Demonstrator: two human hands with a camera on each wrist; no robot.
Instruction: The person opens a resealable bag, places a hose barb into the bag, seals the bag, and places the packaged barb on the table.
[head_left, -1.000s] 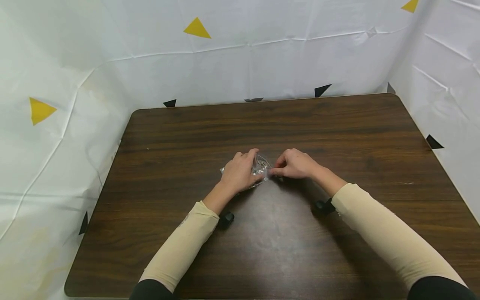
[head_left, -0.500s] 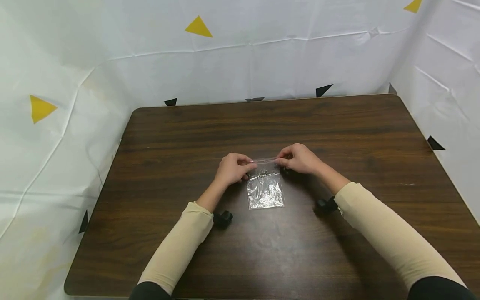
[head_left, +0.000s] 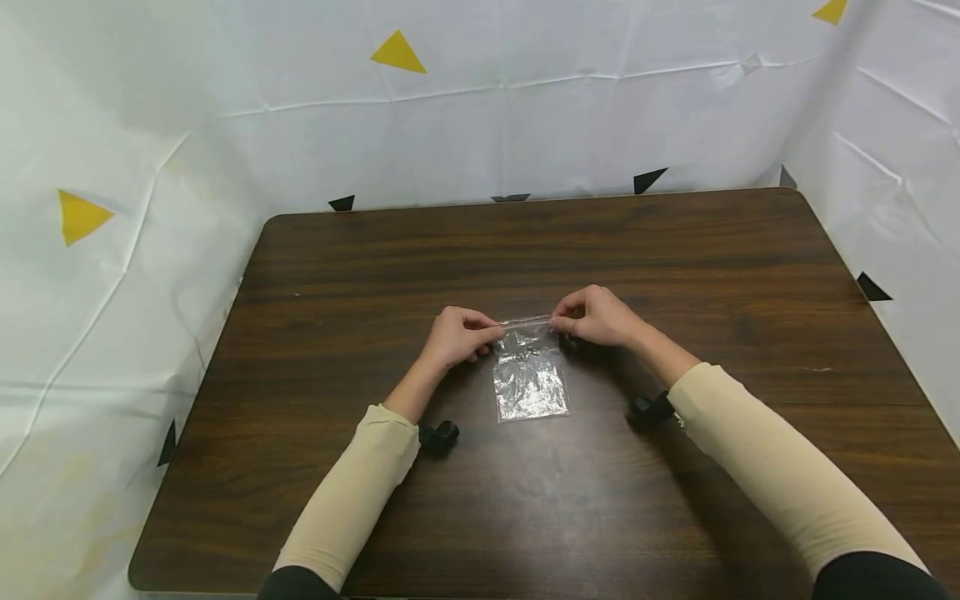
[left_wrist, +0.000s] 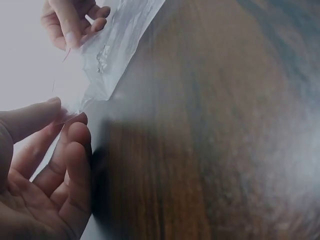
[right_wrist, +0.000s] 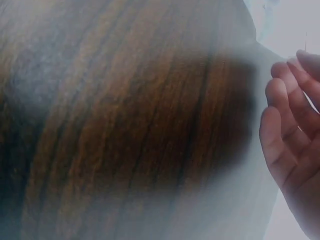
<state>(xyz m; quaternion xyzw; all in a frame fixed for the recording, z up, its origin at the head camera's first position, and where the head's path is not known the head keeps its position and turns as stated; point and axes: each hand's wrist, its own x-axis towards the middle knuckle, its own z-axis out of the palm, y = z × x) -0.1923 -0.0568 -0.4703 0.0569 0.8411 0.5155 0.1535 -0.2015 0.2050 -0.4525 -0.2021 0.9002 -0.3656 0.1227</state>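
A clear zip bag (head_left: 531,390) hangs or lies flat between my hands near the middle of the table; whether its lower edge touches the wood I cannot tell. Small shiny metal pieces (left_wrist: 101,59) show inside it, too small to name. My left hand (head_left: 452,337) pinches the bag's top left corner between thumb and fingers. At the top right corner, my right hand (head_left: 602,318) pinches the same edge. In the right wrist view the fingers (right_wrist: 274,132) are curled, with only a sliver of the bag in sight.
Dark wood-grain table (head_left: 360,275) surrounds the hands. White sheeting (head_left: 450,150) walls the back and sides, with yellow and black triangles on it. A small black device (head_left: 438,437) sits at the left wrist, another (head_left: 652,408) at the right.
One second ago the bag was crumpled under my left hand. It has since been spread out, each hand taking a top corner. In the last half second the left hand shifted slightly left.
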